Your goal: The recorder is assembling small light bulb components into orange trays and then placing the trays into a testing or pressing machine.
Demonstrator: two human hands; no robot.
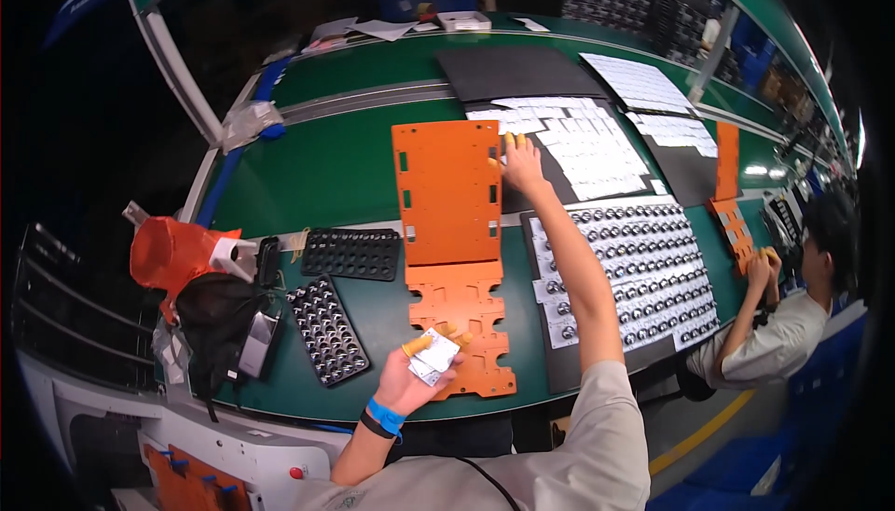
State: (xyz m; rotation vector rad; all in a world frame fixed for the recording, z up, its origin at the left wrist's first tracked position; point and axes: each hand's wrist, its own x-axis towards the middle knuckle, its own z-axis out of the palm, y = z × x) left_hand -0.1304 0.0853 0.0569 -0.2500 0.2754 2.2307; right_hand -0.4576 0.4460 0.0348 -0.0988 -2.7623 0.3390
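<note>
My left hand (417, 373), with yellow fingertip covers and a blue wristband, holds a small stack of white cards (433, 355) over the near end of an orange cut-out plate (460, 324). My right hand (522, 165) is stretched far forward, its fingers resting on the white cards (578, 143) laid in rows on a black mat, just right of a larger orange plate (447, 189). Whether it pinches a card I cannot tell. A black mat (634, 273) with rows of round metal parts on white cards lies to the right of my arm.
Two black trays (352, 253) (326, 329) with round parts sit at left, beside a black bag (219, 315) and an orange bag (177, 252). A seated person (783, 324) works at right near an orange plate (732, 222). More card sheets (639, 80) lie farther back.
</note>
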